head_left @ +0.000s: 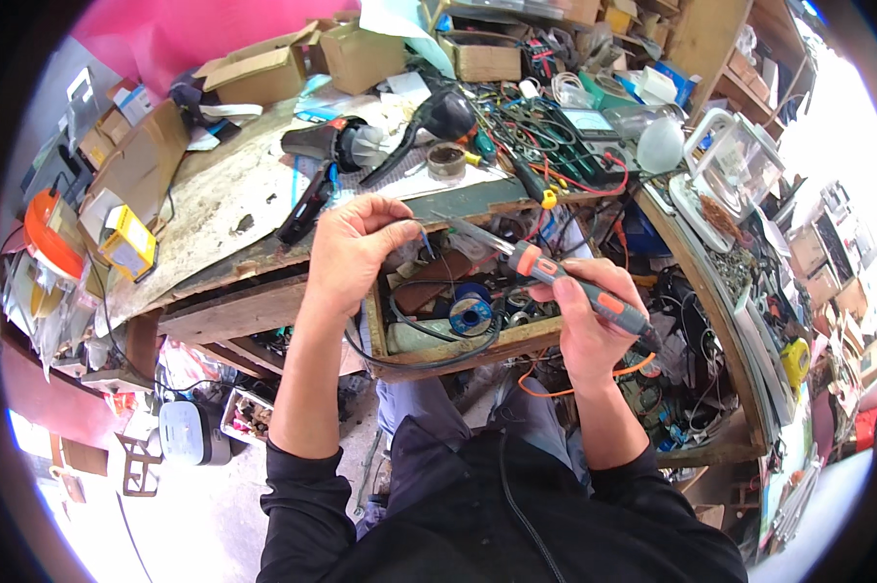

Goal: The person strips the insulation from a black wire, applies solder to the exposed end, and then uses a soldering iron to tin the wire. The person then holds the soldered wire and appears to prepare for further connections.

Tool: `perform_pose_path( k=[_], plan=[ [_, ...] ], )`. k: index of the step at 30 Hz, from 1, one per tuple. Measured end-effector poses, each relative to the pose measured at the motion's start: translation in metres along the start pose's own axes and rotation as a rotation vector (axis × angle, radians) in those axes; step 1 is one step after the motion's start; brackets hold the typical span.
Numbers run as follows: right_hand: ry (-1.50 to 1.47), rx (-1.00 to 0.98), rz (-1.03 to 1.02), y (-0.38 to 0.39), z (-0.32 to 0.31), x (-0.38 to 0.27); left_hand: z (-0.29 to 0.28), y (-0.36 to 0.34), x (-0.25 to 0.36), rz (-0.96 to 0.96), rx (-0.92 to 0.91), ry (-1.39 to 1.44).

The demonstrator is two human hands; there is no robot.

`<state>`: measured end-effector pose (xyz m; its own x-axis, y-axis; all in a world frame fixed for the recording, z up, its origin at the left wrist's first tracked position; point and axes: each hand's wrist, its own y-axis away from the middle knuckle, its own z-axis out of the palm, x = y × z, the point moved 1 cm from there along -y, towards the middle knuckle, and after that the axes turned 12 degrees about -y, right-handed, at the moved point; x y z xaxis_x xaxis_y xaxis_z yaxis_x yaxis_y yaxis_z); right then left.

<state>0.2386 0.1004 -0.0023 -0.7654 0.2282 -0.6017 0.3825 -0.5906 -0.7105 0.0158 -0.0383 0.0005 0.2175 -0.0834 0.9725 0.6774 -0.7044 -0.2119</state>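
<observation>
My right hand is wrapped round the grey and orange handle of a soldering iron, whose metal shaft slants up to the left. My left hand is closed in a pinch at a thin blue wire, and its end hangs from the fingertips. The iron's tip is near that wire; whether they touch, I cannot tell. Below both hands an open wooden drawer holds a blue spool of solder wire and assorted parts. A black cable loops over the drawer's front edge.
On the worktable behind lie a dark heat-gun-like tool, a small round tin and tangled test leads. Cardboard boxes line the back. At right stands a cluttered wooden bin; an orange cord hangs below my right hand.
</observation>
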Motion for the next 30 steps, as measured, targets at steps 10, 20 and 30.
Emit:
perform_pose_path(
  k=[10,20,30],
  plan=[
    [-0.036,0.074,0.08,0.005,-0.013,0.012,-0.027,0.028,-0.025,0.113,0.383,-0.04],
    [-0.147,0.061,0.151,0.003,-0.004,0.03,-0.067,0.023,-0.046,0.196,0.643,-0.355],
    [-0.177,0.037,0.183,-0.001,0.009,0.035,-0.061,0.029,-0.049,0.187,0.801,-0.5]
  ],
)
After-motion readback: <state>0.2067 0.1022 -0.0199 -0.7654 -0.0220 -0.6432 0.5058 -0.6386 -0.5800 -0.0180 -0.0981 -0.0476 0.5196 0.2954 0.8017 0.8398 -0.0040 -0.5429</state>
